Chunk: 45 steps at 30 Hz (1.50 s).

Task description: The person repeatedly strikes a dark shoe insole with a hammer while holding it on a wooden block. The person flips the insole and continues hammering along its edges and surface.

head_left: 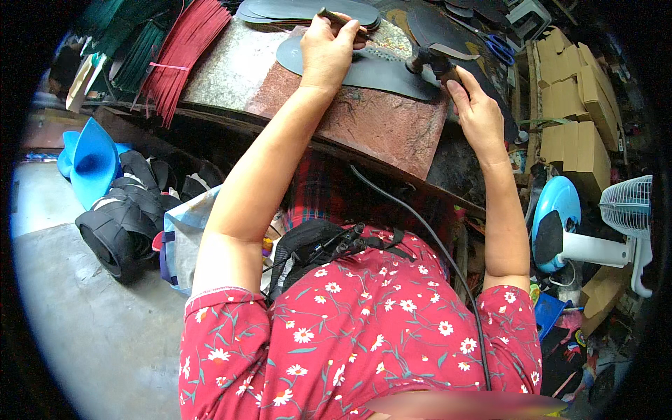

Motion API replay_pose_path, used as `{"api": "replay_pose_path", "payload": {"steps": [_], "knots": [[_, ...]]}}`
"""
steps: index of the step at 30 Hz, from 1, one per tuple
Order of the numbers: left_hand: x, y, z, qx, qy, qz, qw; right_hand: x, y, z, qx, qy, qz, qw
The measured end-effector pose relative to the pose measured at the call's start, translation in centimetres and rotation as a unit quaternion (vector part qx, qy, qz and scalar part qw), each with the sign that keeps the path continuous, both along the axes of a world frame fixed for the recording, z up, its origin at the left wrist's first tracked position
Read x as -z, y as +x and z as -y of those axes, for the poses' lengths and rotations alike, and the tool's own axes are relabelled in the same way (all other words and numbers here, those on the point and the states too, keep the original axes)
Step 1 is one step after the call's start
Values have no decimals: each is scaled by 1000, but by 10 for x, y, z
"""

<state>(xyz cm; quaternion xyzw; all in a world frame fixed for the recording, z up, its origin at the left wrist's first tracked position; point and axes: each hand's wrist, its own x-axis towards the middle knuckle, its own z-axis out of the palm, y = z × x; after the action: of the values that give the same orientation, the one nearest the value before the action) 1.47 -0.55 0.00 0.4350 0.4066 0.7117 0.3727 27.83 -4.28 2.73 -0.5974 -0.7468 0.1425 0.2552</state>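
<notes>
My left hand [326,61] is closed around a dark, rod-like punch [334,17], over the far side of a grey shoe-sole-shaped sheet [381,78]. Small holes or dots show on the sheet just right of my fingers. In my right hand [481,117] is a hammer [441,66], gripped by its handle, its head above the sheet's right end. Whether the head touches the sheet I cannot tell. Beneath the sheet lies a worn reddish-brown board [378,133]. My left fingers hide the punch's lower tip.
Stacked dark soles [294,11] lie behind my left hand. Tied red strips [185,52] hang over the table's left edge. Blue-handled scissors [500,50] lie at the far right. Cardboard boxes [577,150] and a fan [626,206] stand right. A black cable [427,224] crosses my body.
</notes>
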Motion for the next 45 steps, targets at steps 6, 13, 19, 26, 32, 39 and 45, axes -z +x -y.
{"api": "replay_pose_path", "payload": {"steps": [6, 13, 19, 26, 32, 39, 45], "knots": [[0, -6, 10, -56, -42, -268, 961, -16, -9, -5, 15, -81, -77, 994], [-9, -7, 12, -21, -54, -284, 957, -93, -6, 21, -180, 129, -329, 918], [-12, 8, 15, -97, 103, -522, 841, -80, -40, 22, -202, 209, -304, 907], [-4, 5, 8, -38, -64, -109, 991, -11, -10, 6, -16, 30, 21, 999], [-1, 3, 9, -8, -39, -245, 969, -31, -19, 12, -45, 21, -93, 994], [-12, 8, 13, -55, 84, -429, 898, -83, -17, 28, -194, 157, -359, 899], [-10, 19, 15, -101, 89, -505, 853, -32, -22, 13, 2, 28, -80, 996]]}}
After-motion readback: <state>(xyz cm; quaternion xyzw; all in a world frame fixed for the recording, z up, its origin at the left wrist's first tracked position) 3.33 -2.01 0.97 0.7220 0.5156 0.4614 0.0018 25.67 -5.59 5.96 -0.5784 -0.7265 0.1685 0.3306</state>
